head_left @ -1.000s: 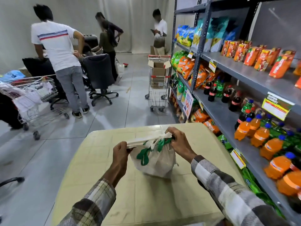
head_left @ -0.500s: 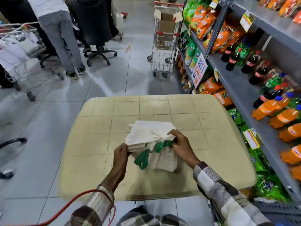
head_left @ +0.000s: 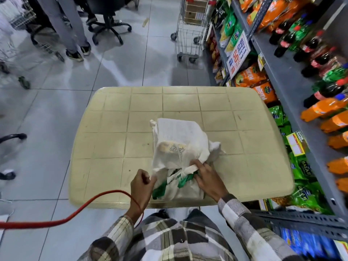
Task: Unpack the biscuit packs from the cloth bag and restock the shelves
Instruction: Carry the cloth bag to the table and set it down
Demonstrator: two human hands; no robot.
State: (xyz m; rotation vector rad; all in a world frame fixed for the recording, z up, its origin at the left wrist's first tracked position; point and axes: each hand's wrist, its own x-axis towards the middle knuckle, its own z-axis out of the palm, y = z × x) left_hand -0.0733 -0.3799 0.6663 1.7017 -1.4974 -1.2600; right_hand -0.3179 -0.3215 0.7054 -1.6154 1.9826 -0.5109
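A white cloth bag (head_left: 178,140) with green print lies on the beige table (head_left: 116,117), near its front edge. A yellowish pack shows faintly through the cloth; the biscuit packs are otherwise hidden inside. My left hand (head_left: 142,185) pinches the bag's left edge. My right hand (head_left: 207,178) grips the white strap and the cloth at the bag's mouth. The grey shelves (head_left: 282,80) run along the right, close to the table.
The shelves hold orange and green snack bags, dark cola bottles and orange soda bottles (head_left: 325,108). A small trolley with a cardboard box (head_left: 190,29) stands ahead by the shelves. A person's legs (head_left: 71,32), an office chair and another trolley are far left. A red cable (head_left: 75,213) crosses front left.
My view has tilted down toward the table. The bag's top has been folded away from me and lies flatter, and both hands have shifted lower on the bag, nearer the table's front edge.
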